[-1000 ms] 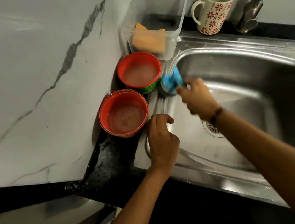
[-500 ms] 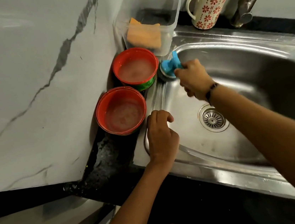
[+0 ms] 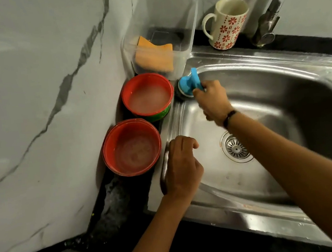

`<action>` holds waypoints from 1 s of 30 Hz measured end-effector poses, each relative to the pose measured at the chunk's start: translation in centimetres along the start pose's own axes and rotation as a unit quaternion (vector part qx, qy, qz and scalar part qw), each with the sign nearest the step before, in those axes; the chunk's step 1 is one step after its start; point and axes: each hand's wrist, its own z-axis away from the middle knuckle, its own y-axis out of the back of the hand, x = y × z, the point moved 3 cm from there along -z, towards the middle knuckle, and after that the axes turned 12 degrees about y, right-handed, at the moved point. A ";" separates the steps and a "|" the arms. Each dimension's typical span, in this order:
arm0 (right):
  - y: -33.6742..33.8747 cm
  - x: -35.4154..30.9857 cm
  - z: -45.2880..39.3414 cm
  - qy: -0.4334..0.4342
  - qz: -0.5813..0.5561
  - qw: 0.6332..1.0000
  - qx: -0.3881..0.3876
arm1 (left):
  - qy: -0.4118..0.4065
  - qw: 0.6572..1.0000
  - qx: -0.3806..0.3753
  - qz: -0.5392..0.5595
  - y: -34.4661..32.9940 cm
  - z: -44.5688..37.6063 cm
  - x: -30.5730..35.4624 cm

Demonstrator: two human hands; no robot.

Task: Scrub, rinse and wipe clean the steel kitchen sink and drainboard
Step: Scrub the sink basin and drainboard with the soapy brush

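Observation:
The steel sink [image 3: 283, 99] fills the right half of the view, its round drain [image 3: 236, 148] near the middle of the basin. My right hand [image 3: 212, 101] grips the blue handle of a steel-wool scrubber [image 3: 188, 84]. The scrubber's dark pad presses on the sink's far left corner rim. My left hand [image 3: 181, 165] rests on the sink's left rim with its fingers curled over the edge, holding nothing else.
Two red bowls of cloudy water [image 3: 147, 95] [image 3: 132, 146] stand on the black counter left of the sink. Behind them a clear plastic tub [image 3: 162, 32] holds an orange sponge [image 3: 155, 57]. A flowered mug [image 3: 227, 24] and the tap [image 3: 272, 10] stand at the back.
My right hand has slid the scrubber along the left rim toward the sink's far corner. The left hand has stayed on the rim.

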 end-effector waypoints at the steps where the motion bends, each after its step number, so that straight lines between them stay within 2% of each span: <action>1: -0.2 0.1 0.8 0.015 0.004 1.000 0.000 | 0.001 1.000 -0.005 0.003 -0.4 -0.1 0.2; 5: -0.5 0.8 1.5 0.046 0.052 0.998 -0.005 | 0.013 0.998 -0.011 0.054 -2.1 -1.3 1.3; 9: 0.9 1.2 -3.0 0.035 0.068 0.997 0.030 | -0.015 0.999 -0.016 0.041 -3.5 -2.2 1.9; 14: 2.6 0.0 -9.2 0.034 0.157 0.986 0.043 | -0.007 0.997 -0.016 0.081 -4.2 -3.1 2.5; 20: 2.0 1.2 -7.5 0.025 0.087 0.996 0.014 | 0.029 0.995 -0.001 0.096 -4.5 -4.2 2.6; 23: 2.2 1.4 -6.9 0.052 0.146 0.988 0.017 | 0.030 0.995 -0.007 0.093 -4.6 -4.3 2.7; 27: 3.4 -0.4 -10.1 0.050 0.190 0.980 0.027 | 0.016 0.996 -0.012 0.092 -3.8 -4.2 2.7; 30: 5.1 0.6 -9.2 0.051 0.260 0.964 0.030 | 0.027 0.995 0.003 0.099 -2.6 -4.3 1.4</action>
